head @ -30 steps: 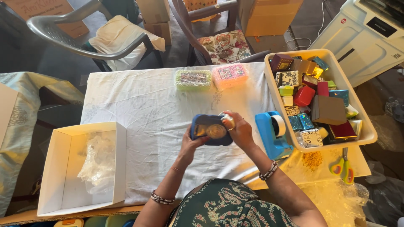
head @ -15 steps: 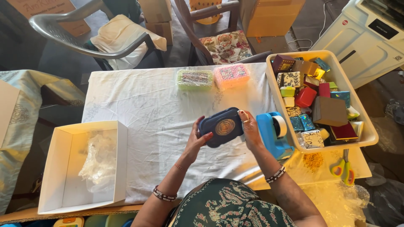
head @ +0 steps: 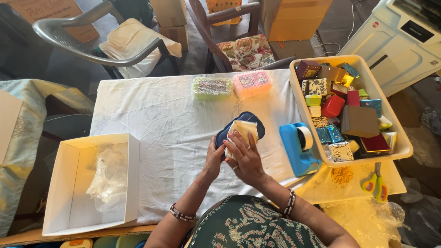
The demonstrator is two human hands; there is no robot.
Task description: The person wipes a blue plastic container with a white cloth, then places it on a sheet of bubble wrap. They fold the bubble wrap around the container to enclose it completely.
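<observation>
A dark blue oval box is held above the middle of the white-clothed table. My left hand grips its lower left edge. My right hand presses a cream cloth against the box's face, covering most of it. Both hands are close together, just in front of my body.
A blue tape dispenser stands right of my hands. A white tub of several small coloured boxes fills the right side. Green and pink boxes sit at the far edge. An open white carton is at left; scissors lie at right.
The blue box has been turned so its round gold emblem no longer shows, and my right hand now holds a cream cloth over its face.
</observation>
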